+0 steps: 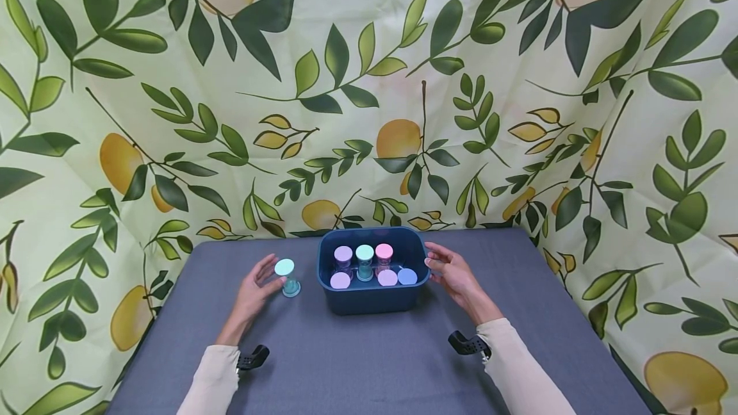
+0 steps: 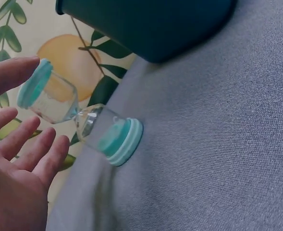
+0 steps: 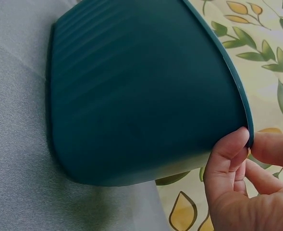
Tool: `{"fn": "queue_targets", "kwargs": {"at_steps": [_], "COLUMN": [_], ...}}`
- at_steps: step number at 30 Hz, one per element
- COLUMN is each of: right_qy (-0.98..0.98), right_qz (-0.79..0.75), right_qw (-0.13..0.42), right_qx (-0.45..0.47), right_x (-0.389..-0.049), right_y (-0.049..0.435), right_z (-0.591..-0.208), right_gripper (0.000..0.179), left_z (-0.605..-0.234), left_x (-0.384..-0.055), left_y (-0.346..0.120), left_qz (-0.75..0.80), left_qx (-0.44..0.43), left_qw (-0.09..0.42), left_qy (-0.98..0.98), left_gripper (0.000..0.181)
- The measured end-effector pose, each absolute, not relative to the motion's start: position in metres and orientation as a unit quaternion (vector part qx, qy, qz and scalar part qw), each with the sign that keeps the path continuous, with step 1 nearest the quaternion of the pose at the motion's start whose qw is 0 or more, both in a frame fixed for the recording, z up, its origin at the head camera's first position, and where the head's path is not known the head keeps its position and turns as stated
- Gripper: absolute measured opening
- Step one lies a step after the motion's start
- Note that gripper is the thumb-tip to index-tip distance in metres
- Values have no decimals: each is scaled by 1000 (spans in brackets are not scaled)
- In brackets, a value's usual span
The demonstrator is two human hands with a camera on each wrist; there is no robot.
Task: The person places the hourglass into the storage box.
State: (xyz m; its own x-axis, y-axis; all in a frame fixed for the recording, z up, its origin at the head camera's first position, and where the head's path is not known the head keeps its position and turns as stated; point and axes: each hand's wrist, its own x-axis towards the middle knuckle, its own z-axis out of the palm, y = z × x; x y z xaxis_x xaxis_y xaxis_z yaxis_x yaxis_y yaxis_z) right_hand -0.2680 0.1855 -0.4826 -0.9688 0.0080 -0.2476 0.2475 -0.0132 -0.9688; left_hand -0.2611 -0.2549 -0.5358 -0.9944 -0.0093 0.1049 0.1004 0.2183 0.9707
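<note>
A teal-capped hourglass (image 1: 285, 268) stands upright on the table to the left of a dark blue bin (image 1: 371, 303), with teal sand (image 2: 114, 136) in its lower bulb. Around its far left side my left hand (image 1: 254, 290) is spread, the thumb close to the top cap and the other fingers apart from the glass. Whether the thumb touches the cap I cannot tell. My right hand (image 1: 458, 279) pinches the bin's right rim (image 3: 250, 126) between thumb and fingers. Inside the bin are several hourglasses, among them a purple one (image 1: 343, 253), a teal one (image 1: 364, 253) and a pink one (image 1: 384, 252).
Nearer the bin's front wall show pale pink caps (image 1: 340, 280) and a blue cap (image 1: 407, 276). A grey-blue cloth (image 1: 357, 364) covers the table. Behind it hangs a lemon-and-leaf patterned curtain (image 1: 346, 165). Each wrist wears a black strap (image 1: 252, 358).
</note>
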Motion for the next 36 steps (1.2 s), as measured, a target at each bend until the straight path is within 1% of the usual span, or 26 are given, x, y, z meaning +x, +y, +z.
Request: {"fn": "queue_targets", "kwargs": {"at_steps": [4, 11, 21, 27, 36], "right_qy": [695, 694, 694, 694, 694], "right_qz": [-709, -710, -710, -711, -710], "right_qw": [82, 84, 85, 83, 87], "right_qx": [90, 86, 83, 82, 77], "right_x": [-268, -268, -267, -267, -267], "right_y": [185, 185, 187, 187, 186], "right_z": [-482, -483, -483, -483, -483], "right_gripper": [47, 47, 47, 47, 47], "left_z": [-537, -538, -541, -541, -539], "left_x": [-262, -263, -267, -267, -263], "left_y": [-253, -250, -245, -244, -244], "left_qz": [-628, -633, -629, -630, -628], "left_qx": [-27, -20, 2, 8, 7], "left_qw": [44, 25, 34, 34, 50], "left_qy": [-776, -773, -777, -776, -776], "left_gripper": [71, 69, 60, 59, 57]}}
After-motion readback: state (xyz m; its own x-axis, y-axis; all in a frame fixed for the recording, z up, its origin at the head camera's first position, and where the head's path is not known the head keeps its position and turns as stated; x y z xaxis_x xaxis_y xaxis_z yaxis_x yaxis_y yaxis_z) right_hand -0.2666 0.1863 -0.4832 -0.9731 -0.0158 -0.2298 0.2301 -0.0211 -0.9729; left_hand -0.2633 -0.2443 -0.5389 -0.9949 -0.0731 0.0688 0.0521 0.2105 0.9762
